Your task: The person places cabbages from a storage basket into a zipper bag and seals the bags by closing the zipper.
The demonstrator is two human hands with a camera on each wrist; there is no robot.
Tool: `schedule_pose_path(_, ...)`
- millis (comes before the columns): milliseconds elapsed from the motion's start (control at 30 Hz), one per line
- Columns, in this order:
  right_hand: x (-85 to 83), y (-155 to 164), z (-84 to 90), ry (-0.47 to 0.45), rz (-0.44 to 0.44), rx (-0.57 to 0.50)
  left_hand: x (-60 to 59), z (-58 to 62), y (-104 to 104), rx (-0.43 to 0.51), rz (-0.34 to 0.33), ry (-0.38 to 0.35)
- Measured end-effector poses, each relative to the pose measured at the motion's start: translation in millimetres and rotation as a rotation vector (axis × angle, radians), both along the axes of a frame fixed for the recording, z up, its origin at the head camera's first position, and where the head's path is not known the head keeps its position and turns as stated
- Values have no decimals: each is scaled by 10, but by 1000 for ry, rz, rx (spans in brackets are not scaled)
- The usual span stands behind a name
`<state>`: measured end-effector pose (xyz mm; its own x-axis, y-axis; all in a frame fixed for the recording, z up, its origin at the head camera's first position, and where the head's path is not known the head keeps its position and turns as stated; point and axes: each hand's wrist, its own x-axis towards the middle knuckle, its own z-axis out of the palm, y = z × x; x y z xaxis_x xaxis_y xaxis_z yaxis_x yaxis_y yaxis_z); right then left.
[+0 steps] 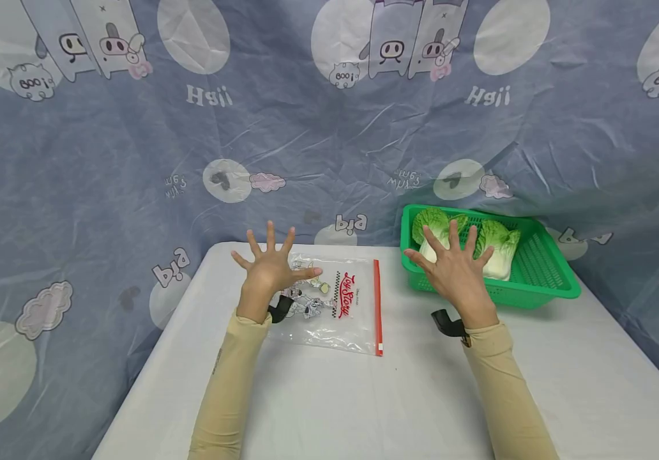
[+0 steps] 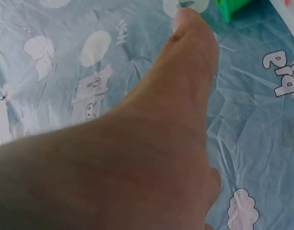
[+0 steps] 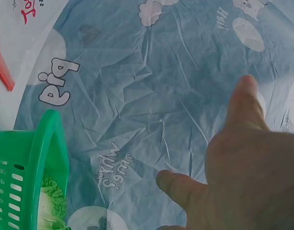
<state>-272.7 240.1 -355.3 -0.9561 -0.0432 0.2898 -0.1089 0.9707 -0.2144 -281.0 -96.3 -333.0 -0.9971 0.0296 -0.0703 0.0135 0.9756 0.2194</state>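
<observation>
With fingers spread wide, my left hand [image 1: 272,271] is raised in front of a clear zip bag [image 1: 306,332] that has a red slider edge and cartoon print. It holds nothing. My right hand [image 1: 457,271], also spread and holding nothing, overlaps the near left part of a green plastic basket [image 1: 548,291] in the head view. Inside that basket lie two heads of napa cabbage, one on the left [image 1: 430,223] partly hidden by my right fingers, the other [image 1: 499,249] nearer the middle. The left wrist view shows my left thumb [image 2: 195,43] stretched out.
A white table [image 1: 341,402] carries the bag on its left and the basket at its back right. Behind and beside it hangs a blue-grey printed cloth [image 1: 283,128]. Black wrist mounts [image 1: 449,324] sit at both sleeves.
</observation>
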Motion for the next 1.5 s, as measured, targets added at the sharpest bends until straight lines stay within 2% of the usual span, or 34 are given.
schedule_pose_path(100, -9, -7, 2, 12, 5, -20, -27, -29, 70, -37, 3, 65)
schedule_pose_path(200, -26, -39, -10, 59, 50, -101, -64, -128, 259, -84, -12, 205)
schedule_pose_path(300, -38, -116, -59, 124, 127, -241, -86, -316, 560, -79, -61, 351)
schedule_pose_path(367, -25, -185, -131, 164, 170, -353, -98, -485, 778, -34, -116, 411)
schedule_pose_path(400, -15, -219, -183, 176, 181, -406, -107, -577, 880, -7, -144, 414)
schedule_pose_path(500, 41, -309, -405, 155, 173, -537, -149, -855, 1120, 90, -240, 359)
schedule_pose_path(633, 120, -387, -780, 7, 109, -643, -234, -1200, 1285, 279, -333, 216)
schedule_pose_path(733, 150, -417, -1039, -108, 57, -685, -271, -1408, 1345, 383, -360, 101)
schedule_pose_path(800, 157, -426, -1168, -168, 27, -714, -267, -1497, 1374, 392, -364, 54)
schedule_pose_path(900, 154, -432, -1288, -228, 3, -761, -245, -1550, 1409, 350, -356, 56)
schedule_pose_path(1033, 149, -464, -1357, -255, -10, -796, -214, -1526, 1423, 311, -337, 65)
schedule_pose_path(1200, 159, -513, -1378, -250, -37, -783, -214, -1488, 1387, 350, -326, 49)
schedule_pose_path(1367, 164, -518, -1383, -252, -53, -774, -241, -1503, 1369, 401, -335, 25)
schedule_pose_path(1500, 172, -503, -1385, -249, -47, -779, -261, -1507, 1365, 430, -317, -1)
